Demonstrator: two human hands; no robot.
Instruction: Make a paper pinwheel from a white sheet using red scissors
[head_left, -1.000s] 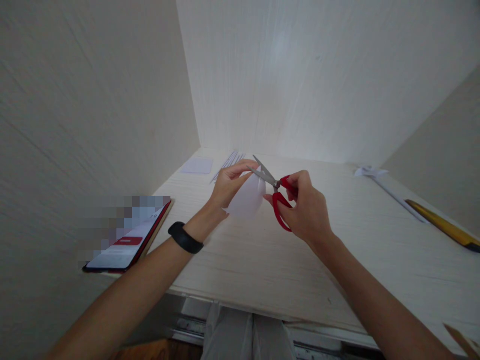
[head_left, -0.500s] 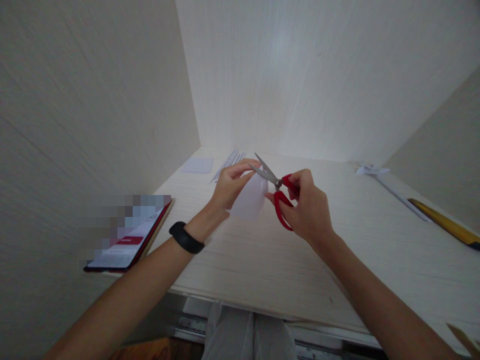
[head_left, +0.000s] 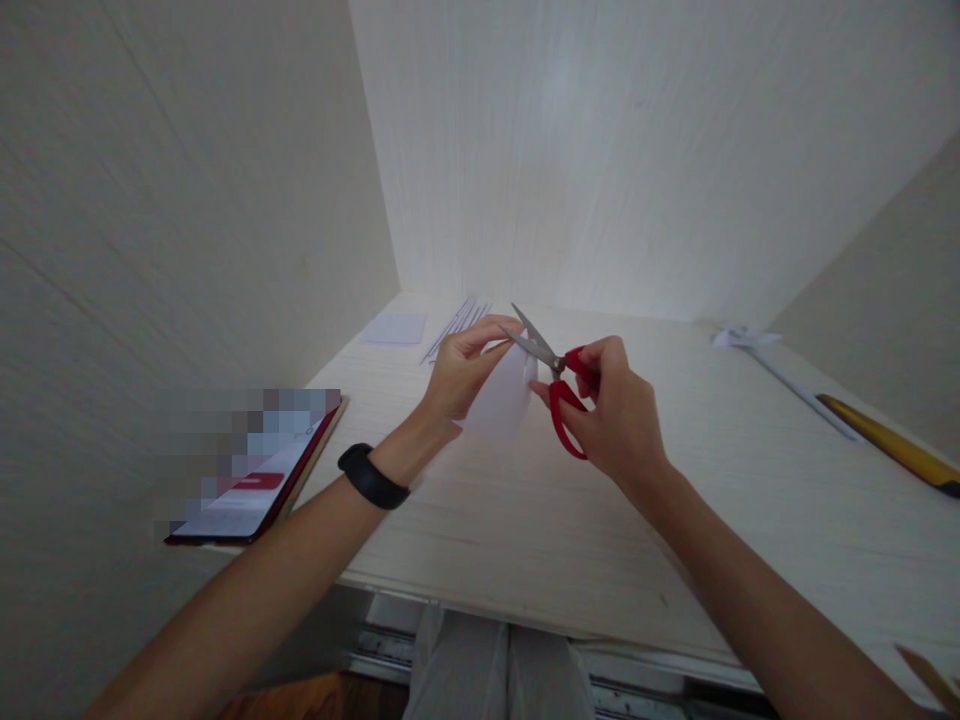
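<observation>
Two blades (head_left: 535, 346): parted, as before (barely shifted)
Left hand (head_left: 459, 376): pinching white paper (head_left: 499, 400)
Right hand (head_left: 624, 415): gripping red-handled scissors (head_left: 558, 366)

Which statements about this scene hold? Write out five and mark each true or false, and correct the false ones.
1. The right hand holds the scissors. True.
2. The scissors are fully closed. False: their blades stand apart.
3. The left hand holds the paper. True.
4. The black band is on the right wrist. False: it is on the left wrist.
5. The yellow item lies to the left of both hands. False: it lies to the right of them.
</observation>
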